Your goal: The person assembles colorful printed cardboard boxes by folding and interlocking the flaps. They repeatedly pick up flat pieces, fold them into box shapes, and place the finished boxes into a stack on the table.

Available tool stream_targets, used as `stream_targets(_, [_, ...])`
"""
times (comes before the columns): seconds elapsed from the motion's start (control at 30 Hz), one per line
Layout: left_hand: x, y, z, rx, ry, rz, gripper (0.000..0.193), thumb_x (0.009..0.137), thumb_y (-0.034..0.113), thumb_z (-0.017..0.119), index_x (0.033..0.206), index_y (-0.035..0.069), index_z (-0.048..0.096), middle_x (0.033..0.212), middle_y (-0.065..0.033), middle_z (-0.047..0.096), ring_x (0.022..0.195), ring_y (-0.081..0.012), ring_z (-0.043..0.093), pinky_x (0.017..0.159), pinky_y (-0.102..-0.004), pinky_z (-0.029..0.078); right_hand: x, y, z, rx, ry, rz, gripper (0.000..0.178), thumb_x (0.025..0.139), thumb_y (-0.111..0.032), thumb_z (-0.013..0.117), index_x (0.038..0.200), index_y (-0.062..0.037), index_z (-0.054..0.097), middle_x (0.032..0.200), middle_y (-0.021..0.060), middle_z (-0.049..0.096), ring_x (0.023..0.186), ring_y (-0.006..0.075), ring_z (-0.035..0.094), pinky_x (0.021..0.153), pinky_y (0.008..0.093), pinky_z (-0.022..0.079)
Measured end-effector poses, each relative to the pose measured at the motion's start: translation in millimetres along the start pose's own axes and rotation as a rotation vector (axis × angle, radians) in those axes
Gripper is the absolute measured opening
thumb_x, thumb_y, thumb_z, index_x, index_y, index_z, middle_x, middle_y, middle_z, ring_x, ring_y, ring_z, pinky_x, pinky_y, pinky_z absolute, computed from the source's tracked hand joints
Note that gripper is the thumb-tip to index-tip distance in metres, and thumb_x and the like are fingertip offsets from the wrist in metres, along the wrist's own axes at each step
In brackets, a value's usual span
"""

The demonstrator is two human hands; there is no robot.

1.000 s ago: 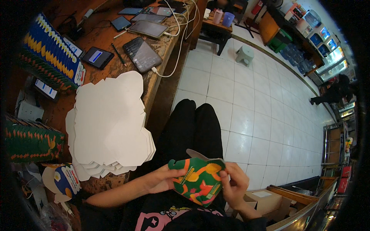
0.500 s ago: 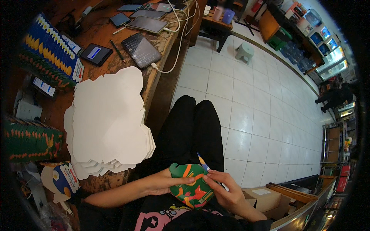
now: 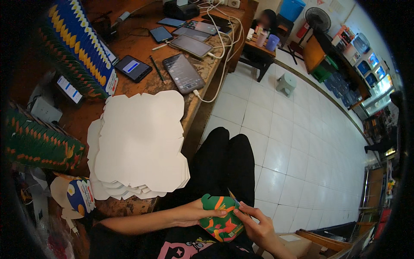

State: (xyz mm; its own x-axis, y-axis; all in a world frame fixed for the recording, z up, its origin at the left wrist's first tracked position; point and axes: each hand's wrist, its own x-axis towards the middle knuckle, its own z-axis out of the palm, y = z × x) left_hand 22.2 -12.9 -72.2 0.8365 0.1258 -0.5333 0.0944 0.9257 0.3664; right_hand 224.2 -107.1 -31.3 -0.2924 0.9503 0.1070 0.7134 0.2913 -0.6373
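A green printed cardboard carton [image 3: 219,224] with orange and red shapes is held above my lap. My left hand [image 3: 193,213] grips its left side, thumb lying flat across the printed face. At its right edge, my right hand [image 3: 259,224] pinches a narrow flap that shows blue and yellow and sticks up past the carton. The right fingertips are partly hidden behind the card. On the table beside my left arm lies a thick stack of white die-cut cardboard sheets [image 3: 140,140], plain side up.
Rows of folded cartons, blue-yellow [image 3: 84,43] and green [image 3: 43,140], stand at the table's left. A loose blue carton [image 3: 79,196] lies near my left forearm. Several phones, one a dark phone [image 3: 183,73] on a white cable, and a pencil [image 3: 157,69] lie beyond the stack. A stool [image 3: 286,84] stands on the tiles.
The view has shifted, so the table and stack sit lower and further right. Both hands keep hold of the carton; the flap at its right edge now appears narrower.
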Motion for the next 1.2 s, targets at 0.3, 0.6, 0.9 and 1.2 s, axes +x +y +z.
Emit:
stream_targets(0.3, [-3, 3, 3, 0.056, 0.007, -0.109, 0.049, 0.082, 0.018, 0.067, 0.122, 0.003, 0.045, 0.116, -0.0109, 0.055, 0.104, -0.0184, 0.057, 0.083, -0.0339, 0.053, -2, -5, -15, -0.087, -0.217, -0.114, 0.033, 0.077, -0.005, 0.061, 0.108, -0.0015, 0.051, 0.111, 0.0195, 0.047, 0.105, 0.0354, 0.049, 0.082, 0.0383, 0.046])
stream_targets(0.6, [0, -3, -1, 0.104, -0.079, -0.018, 0.047, 0.083, 0.017, 0.066, 0.121, 0.002, 0.043, 0.115, -0.0113, 0.055, 0.104, -0.0184, 0.056, 0.082, -0.0337, 0.053, -3, -3, -27, -0.001, -0.154, -0.129, 0.034, 0.075, 0.005, 0.058, 0.107, -0.0042, 0.057, 0.116, 0.0198, 0.05, 0.103, 0.0358, 0.054, 0.081, 0.037, 0.049])
stream_targets(0.9, [-2, -3, -4, 0.192, -0.221, -0.077, 0.052, 0.085, 0.023, 0.064, 0.127, 0.004, 0.042, 0.119, -0.0084, 0.054, 0.108, -0.0159, 0.052, 0.09, -0.0324, 0.047, -9, 17, -20, 0.756, -0.121, 0.388, 0.039, 0.073, 0.003, 0.068, 0.11, -0.0022, 0.056, 0.113, 0.0125, 0.053, 0.113, 0.0282, 0.051, 0.097, 0.0425, 0.042])
stream_targets(1.2, [-1, -10, -13, 0.513, -0.302, -0.008, 0.055, 0.086, 0.042, 0.059, 0.124, 0.005, 0.047, 0.114, -0.0066, 0.055, 0.104, -0.0141, 0.051, 0.084, -0.026, 0.044, 3, 10, -1, 0.913, -0.374, 0.326, 0.075, 0.078, -0.015, 0.068, 0.139, -0.0063, 0.025, 0.132, 0.0142, 0.041, 0.122, 0.0198, 0.038, 0.094, 0.0335, 0.036])
